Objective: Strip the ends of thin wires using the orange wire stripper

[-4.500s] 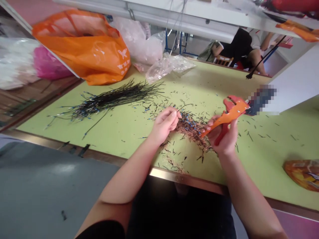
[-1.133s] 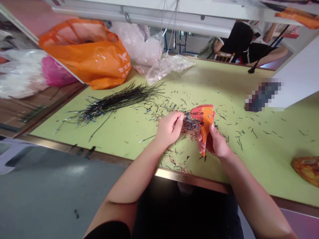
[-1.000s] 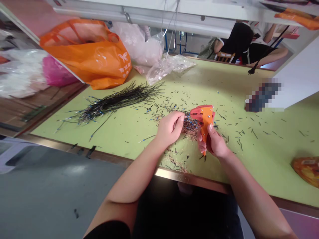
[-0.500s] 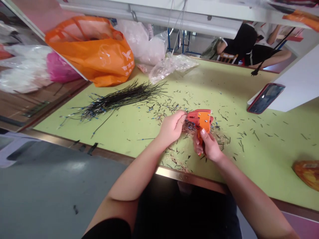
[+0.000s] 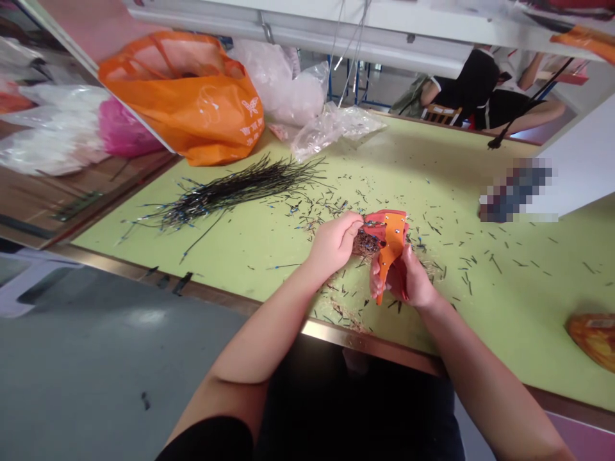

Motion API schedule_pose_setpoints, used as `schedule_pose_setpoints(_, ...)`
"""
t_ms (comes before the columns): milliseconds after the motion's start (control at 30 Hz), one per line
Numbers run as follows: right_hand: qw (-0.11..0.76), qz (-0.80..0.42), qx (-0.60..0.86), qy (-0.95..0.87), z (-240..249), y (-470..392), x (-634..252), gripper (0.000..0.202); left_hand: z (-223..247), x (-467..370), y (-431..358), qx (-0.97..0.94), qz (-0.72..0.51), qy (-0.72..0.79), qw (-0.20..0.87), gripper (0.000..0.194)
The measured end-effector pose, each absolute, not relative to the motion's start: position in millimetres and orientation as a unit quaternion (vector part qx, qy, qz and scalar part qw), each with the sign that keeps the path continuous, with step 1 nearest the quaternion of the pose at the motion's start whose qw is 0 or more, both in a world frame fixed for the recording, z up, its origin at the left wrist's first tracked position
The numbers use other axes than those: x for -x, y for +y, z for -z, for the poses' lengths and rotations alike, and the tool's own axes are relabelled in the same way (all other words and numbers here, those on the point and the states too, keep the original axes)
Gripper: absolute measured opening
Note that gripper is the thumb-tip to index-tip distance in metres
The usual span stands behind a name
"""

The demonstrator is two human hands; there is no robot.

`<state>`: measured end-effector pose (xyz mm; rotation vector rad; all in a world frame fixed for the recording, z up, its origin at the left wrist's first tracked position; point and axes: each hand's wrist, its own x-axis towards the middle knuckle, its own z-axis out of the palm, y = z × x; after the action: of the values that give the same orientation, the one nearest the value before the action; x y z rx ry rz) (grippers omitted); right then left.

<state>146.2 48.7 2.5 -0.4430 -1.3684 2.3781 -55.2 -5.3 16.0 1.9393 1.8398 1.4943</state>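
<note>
My right hand is wrapped round the handles of a red and orange wire stripper, whose handles stand apart. My left hand is closed in a pinch right at the stripper's jaws, on what looks like a thin dark wire, mostly hidden by the fingers. Below the jaws lies a small heap of copper-coloured and dark scraps. To the left, a bundle of black wires with blue bits near their ends rests on the green tabletop. A single wire shows beside my left forearm.
Short black offcuts lie scattered round both hands. An orange bag and clear plastic bags stand at the back. A blurred-out object leans on a white panel at right. An amber packet sits near the right edge. People sit beyond the table.
The stripper's handles have spread apart and my right-hand fingers have loosened from their squeeze. My left hand stays at the jaws. The whole view has shifted slightly.
</note>
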Motion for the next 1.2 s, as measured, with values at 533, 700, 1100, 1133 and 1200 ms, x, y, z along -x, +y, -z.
schedule_pose_setpoints(533,0.210,-0.814,0.206,-0.500,-6,40,-140,0.069,-23,52,-9,-0.644,-0.456,0.613,0.048,0.034)
schedule_pose_setpoints(700,0.242,-0.802,0.236,-0.493,-7,30,-134,0.069,-22,49,-5,-0.598,-0.529,0.586,0.141,0.036)
schedule_pose_setpoints(1100,0.239,-0.924,0.063,-0.291,-20,-2,-130,0.067,-31,17,-5,-0.354,-0.707,0.263,0.553,0.050)
schedule_pose_setpoints(1133,0.239,-0.925,0.065,-0.289,-23,0,-132,0.068,-32,17,-6,-0.351,-0.707,0.260,0.557,0.049)
schedule_pose_setpoints(1200,0.237,-0.923,0.073,-0.295,-27,3,-134,0.071,-32,17,-6,-0.350,-0.708,0.263,0.555,0.049)
